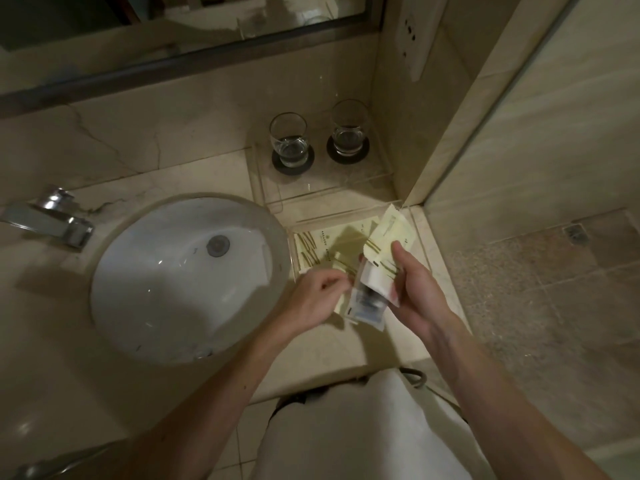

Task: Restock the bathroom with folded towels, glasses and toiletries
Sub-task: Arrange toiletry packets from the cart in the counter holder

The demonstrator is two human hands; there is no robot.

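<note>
My right hand (414, 289) holds a fanned stack of pale yellow toiletry packets (381, 249) above the counter, right of the basin. My left hand (320, 299) pinches the lower edge of one packet (341, 303) at the bottom of that stack. More yellow packets (317, 247) lie flat in a clear acrylic tray (420, 230) beneath the hands. Two drinking glasses (289, 138) (348, 128) stand upright on dark coasters in a second clear tray (346, 183) in the back corner.
A white oval basin (166, 299) is sunk in the marble counter (339, 348) at the left, with a chrome tap (48, 220) behind it. A mirror (173, 15) runs along the back wall. A glass shower partition (485, 116) and tiled shower floor (540, 289) are at the right.
</note>
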